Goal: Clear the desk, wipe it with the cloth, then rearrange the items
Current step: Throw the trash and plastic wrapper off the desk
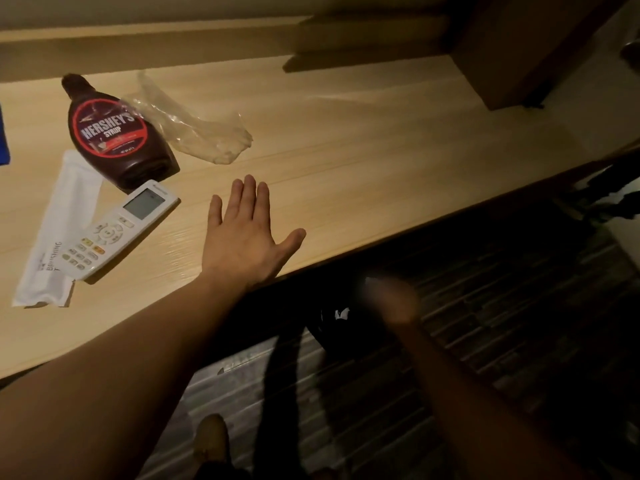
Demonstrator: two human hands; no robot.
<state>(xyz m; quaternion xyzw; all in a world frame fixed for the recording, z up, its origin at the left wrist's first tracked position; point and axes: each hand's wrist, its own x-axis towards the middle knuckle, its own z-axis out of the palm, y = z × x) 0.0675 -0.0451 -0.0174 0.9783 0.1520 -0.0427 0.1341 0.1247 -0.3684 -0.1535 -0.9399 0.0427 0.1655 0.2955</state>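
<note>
Pale wood desk, dark striped floor, brown and white clutter.

The light beige wood-grain desk top has fine straight streaks. The dark brown plastic syrup bottle bears a red-ringed brown label with white lettering. The white remote control has a grey screen and orange, green and grey buttons. The white paper sachet carries grey print. The floor shows dark grey-brown stripes.

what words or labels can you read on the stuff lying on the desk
"HERSHEY'S SYRUP" on the label of the brown syrup bottle lying on its side.
"BRUSHING", reading sideways, on the white sachet under the remote; the line beside it is cut off.
Small print at the bottom of the bottle label: too small to read.
White remote: logo above the screen and button markings too small or blurred to read.
Clear plastic bag: no text visible.
</note>
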